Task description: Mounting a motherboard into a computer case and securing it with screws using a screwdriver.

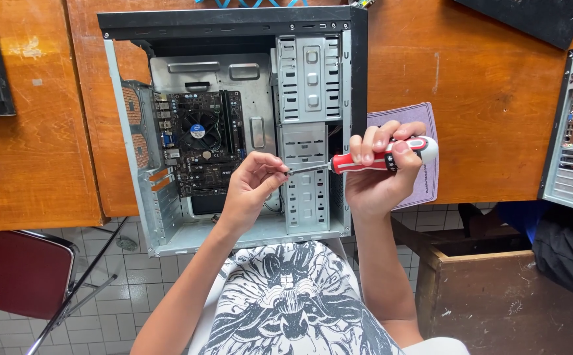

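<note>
worn orange-brown wooden desk (497, 79) fills the frame, with an open desktop computer case (234, 125) lying on its side across it, pale floor tiles showing below. the person's right hand (382, 171) is wrapped fully around the handle of a red-and-white screwdriver (378, 158), shaft pointing left over the grey drive bay rack (306, 118). the left hand (250, 187) pinches its fingertips together at the screwdriver's tip; whether a screw sits between them is too small to tell. both hands hover above the case, just right of the motherboard (201, 141) with its round cooler fan (197, 130). the work appears to call for seating the tip squarely and keeping the shaft steady, so nothing drops onto the board. a purple cloth (424, 177) lies under the right hand at the desk's edge. a second case (572, 131) stands well apart at far right, a dark red chair (17, 273) at lower left. the drive rack crowds the reach.
</note>
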